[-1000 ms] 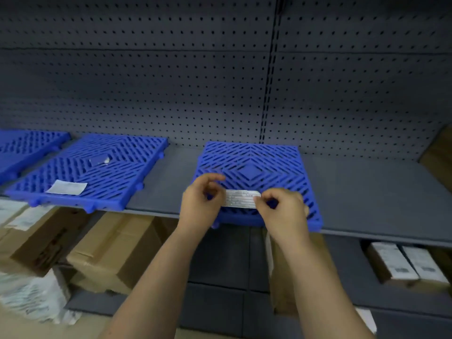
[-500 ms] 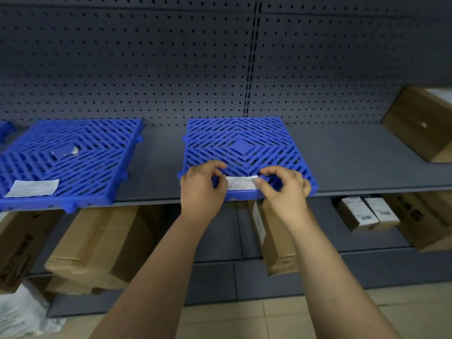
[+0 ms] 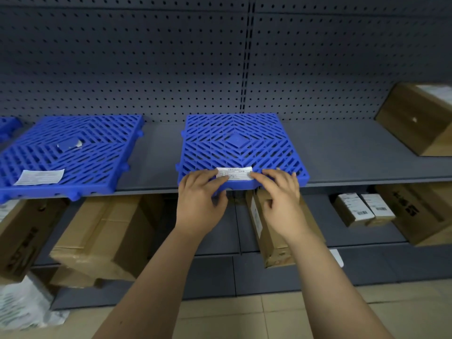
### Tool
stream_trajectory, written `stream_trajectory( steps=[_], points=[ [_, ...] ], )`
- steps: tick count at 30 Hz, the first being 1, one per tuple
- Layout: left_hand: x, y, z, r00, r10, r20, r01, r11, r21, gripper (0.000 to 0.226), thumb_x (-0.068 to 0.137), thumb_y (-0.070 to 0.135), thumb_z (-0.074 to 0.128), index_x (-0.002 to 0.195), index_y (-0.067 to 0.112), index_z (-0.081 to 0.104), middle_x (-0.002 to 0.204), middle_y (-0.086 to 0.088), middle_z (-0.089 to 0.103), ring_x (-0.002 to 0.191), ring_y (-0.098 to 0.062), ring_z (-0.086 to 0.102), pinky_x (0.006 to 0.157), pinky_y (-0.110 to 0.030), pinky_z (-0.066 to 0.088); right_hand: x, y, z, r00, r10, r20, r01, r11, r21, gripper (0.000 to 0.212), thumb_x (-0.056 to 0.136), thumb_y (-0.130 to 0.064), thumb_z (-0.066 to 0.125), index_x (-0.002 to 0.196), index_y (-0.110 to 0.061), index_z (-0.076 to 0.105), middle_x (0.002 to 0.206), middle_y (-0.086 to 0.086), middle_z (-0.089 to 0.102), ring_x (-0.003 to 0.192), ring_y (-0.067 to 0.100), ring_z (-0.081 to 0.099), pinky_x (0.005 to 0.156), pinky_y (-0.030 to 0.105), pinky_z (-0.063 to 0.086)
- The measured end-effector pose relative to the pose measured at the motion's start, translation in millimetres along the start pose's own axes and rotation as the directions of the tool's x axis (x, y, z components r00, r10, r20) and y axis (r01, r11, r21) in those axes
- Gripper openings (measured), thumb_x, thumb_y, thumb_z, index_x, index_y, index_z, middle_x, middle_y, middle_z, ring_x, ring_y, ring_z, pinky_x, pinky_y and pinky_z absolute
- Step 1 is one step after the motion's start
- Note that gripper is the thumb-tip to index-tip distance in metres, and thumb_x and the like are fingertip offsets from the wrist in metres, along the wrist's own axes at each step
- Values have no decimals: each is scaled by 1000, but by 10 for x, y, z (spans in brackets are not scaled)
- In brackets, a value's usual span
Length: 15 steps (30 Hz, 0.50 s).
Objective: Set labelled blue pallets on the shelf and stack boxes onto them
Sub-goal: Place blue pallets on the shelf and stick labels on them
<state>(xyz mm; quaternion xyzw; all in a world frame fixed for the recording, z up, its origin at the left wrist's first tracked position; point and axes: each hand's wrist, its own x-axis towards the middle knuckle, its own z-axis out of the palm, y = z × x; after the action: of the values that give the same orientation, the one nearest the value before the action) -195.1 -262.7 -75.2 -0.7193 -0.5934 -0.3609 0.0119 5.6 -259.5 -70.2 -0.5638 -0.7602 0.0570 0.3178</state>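
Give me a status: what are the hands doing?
Left hand, right hand: open, pressing label. Pallet on shelf, unloaded. Nothing blocking.

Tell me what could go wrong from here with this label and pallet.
1. The label spans open slots in the pallet, so with little to grip it may lift once the left hand and right hand stop pressing.
2. The pallet's front edge seems to overhang the shelf; downward pressure, or boxes later, might tip it.
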Motion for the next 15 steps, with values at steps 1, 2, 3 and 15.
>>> stream_trajectory(
  steps=[1,2,3,15],
  points=[
    [-6,3,-1,1000,-5,7,5,1000,0,34,80,27,63,112,21,72,120,-1,67,112,-25,57,102,-46,40,2,8,-6,1000,-7,19,7,1000,-22,73,66,8,51,131,-27,57,131,3,51,130,31,37,117,55,11],
    [-12,11,-3,1000,-7,13,7,1000,2,35,80,26,63,113,20,72,120,-2,67,112,-25,57,102,-48,41,5,14,-14,999,-13,33,14,999,-42,74,66,9,54,131,-27,57,132,4,50,130,32,37,117,55,10],
    [-19,20,-7,1000,-5,16,5,1000,9,35,79,26,64,113,20,72,121,-3,66,113,-26,57,102,-49,41,9,21,-21,999,-14,45,17,998,-56,74,66,9,55,131,-27,58,133,4,50,131,32,37,117,54,10],
    [-20,158,-88,988,-42,146,32,997,73,45,83,18,66,127,25,64,133,-4,60,128,-27,48,115,-50,23,31,-18,-46,998,-12,59,20,990,-138,60,77,-7,64,135,-23,53,136,6,49,133,30,36,118,50,9]
  ],
)
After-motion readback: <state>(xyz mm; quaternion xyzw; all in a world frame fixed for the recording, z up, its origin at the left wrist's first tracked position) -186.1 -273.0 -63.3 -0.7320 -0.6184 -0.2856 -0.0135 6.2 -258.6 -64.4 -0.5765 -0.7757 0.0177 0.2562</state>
